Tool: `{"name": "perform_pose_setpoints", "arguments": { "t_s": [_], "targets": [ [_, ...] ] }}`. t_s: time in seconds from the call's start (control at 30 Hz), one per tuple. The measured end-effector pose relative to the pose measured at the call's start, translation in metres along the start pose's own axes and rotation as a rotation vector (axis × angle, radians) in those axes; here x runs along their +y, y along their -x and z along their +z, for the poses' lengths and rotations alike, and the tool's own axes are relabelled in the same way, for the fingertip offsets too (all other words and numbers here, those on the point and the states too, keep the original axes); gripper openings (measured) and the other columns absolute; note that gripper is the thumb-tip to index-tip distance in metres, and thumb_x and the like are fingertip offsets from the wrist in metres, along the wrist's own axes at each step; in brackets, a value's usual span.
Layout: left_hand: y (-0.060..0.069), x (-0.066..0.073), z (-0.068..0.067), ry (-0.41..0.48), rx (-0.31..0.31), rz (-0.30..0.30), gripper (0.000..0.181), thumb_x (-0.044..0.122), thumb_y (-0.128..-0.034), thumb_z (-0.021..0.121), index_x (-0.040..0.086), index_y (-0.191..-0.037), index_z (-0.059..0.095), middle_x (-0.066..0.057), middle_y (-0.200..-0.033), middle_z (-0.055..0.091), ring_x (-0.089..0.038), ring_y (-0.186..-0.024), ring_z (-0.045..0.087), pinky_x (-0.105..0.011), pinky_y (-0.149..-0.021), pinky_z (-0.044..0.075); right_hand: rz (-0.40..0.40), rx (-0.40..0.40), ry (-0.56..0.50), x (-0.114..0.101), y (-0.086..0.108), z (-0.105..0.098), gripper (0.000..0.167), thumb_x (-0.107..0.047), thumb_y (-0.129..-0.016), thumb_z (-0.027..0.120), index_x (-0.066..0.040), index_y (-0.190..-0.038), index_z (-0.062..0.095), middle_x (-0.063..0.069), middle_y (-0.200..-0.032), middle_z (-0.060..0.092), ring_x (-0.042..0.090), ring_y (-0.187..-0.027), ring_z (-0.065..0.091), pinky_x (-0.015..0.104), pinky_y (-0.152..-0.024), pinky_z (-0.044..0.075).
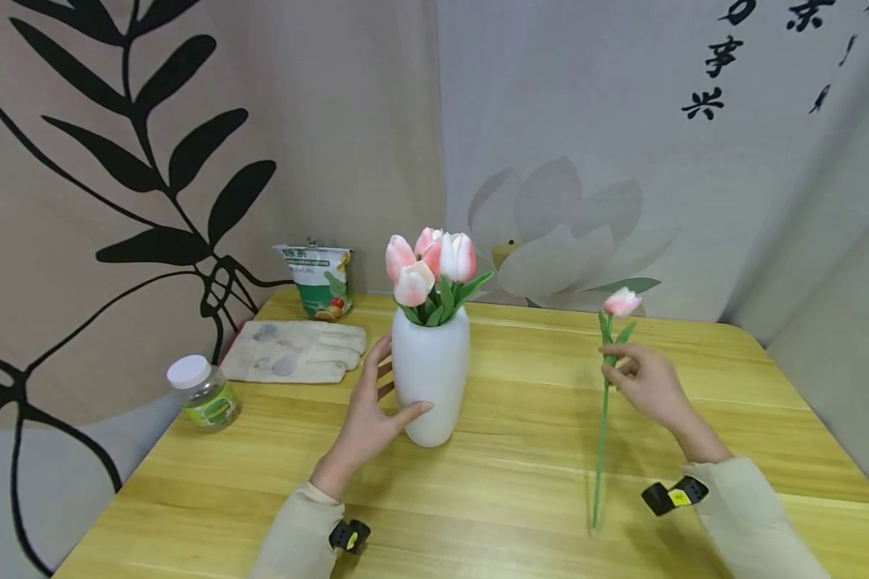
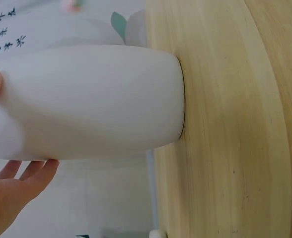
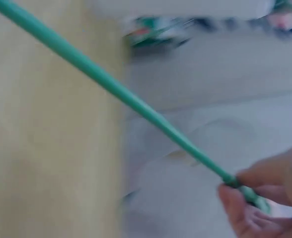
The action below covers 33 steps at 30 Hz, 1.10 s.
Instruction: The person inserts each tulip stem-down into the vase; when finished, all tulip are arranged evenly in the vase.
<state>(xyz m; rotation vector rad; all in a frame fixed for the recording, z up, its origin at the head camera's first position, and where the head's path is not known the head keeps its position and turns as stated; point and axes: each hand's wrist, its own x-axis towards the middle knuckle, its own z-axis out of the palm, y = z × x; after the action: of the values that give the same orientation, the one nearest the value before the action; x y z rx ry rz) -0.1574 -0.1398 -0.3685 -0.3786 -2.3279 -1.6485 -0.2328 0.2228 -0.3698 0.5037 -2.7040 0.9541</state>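
Observation:
A white vase point(image 1: 434, 378) stands upright on the table with several pink-and-white tulips point(image 1: 416, 283) and green leaves rising from its mouth. My left hand point(image 1: 368, 422) holds the vase's left side, thumb on the front and fingers toward the back. In the left wrist view, thumb and fingertips touch opposite sides of the vase point(image 2: 101, 99). To the right, my right hand point(image 1: 648, 384) pinches a single tulip point(image 1: 622, 301) by its upper stem, below the bloom. Its long green stem point(image 3: 131, 99) hangs down toward the table, apart from the vase.
A lidded jar point(image 1: 206, 396) stands at the table's left edge. Behind it lie pale gloves point(image 1: 290, 352), with a green-and-white packet point(image 1: 320, 281) at the back. A printed curtain point(image 1: 572, 121) hangs behind the wooden table point(image 1: 521, 498).

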Motion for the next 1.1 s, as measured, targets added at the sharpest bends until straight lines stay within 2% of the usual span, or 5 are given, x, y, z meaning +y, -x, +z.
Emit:
{"name": "perform_pose_setpoints", "arguments": {
  "t_s": [0.23, 0.43, 0.67, 0.87, 1.1],
  "targets": [
    [0.001, -0.001, 0.0, -0.002, -0.001, 0.02, 0.092, 0.007, -0.0708, 0.073, 0.015, -0.141, 0.014, -0.017, -0.139, 0.028, -0.04, -0.121, 0.037, -0.054, -0.094, 0.04, -0.305, 0.58, -0.388, -0.106, -0.049, -0.049, 0.028, 0.003, -0.079, 0.061, 0.008, -0.106, 0.06, -0.001, -0.083, 0.049, -0.006, -0.062, 0.057, 0.008, -0.055, 0.048],
    [0.001, 0.001, 0.0, 0.005, -0.002, 0.037, 0.091, 0.007, -0.0707, 0.073, 0.015, -0.141, 0.015, -0.017, -0.139, 0.028, -0.039, -0.12, 0.038, -0.053, -0.093, 0.04, -0.439, 0.846, -0.633, -0.184, -0.067, -0.078, 0.025, 0.003, -0.078, 0.062, 0.005, -0.102, 0.062, -0.001, -0.085, 0.052, 0.004, -0.059, 0.059, 0.016, -0.057, 0.05],
    [0.0, 0.0, 0.0, 0.007, 0.003, 0.042, 0.092, 0.007, -0.0705, 0.073, 0.015, -0.141, 0.015, -0.016, -0.139, 0.028, -0.039, -0.121, 0.038, -0.053, -0.093, 0.04, -0.494, 0.844, -0.574, -0.196, -0.093, -0.069, 0.026, -0.002, -0.079, 0.062, 0.003, -0.105, 0.062, -0.009, -0.086, 0.049, 0.003, -0.061, 0.059, 0.016, -0.058, 0.049],
    [0.001, -0.002, 0.001, 0.003, -0.005, 0.035, 0.092, 0.009, -0.071, 0.073, 0.016, -0.141, 0.014, -0.016, -0.139, 0.029, -0.039, -0.121, 0.038, -0.053, -0.093, 0.041, -0.529, 0.852, -0.589, -0.195, -0.098, -0.061, 0.026, -0.003, -0.079, 0.063, 0.001, -0.104, 0.063, -0.008, -0.087, 0.049, 0.004, -0.061, 0.059, 0.017, -0.059, 0.05],
    [0.0, -0.002, 0.0, 0.002, -0.002, 0.023, 0.092, 0.01, -0.0711, 0.073, 0.017, -0.141, 0.014, -0.014, -0.14, 0.028, -0.038, -0.122, 0.037, -0.052, -0.094, 0.04, -0.571, 0.724, -0.566, -0.199, -0.098, -0.048, 0.026, 0.002, -0.077, 0.064, 0.006, -0.102, 0.062, -0.007, -0.084, 0.049, 0.001, -0.062, 0.059, 0.014, -0.056, 0.049]
  ]
}}
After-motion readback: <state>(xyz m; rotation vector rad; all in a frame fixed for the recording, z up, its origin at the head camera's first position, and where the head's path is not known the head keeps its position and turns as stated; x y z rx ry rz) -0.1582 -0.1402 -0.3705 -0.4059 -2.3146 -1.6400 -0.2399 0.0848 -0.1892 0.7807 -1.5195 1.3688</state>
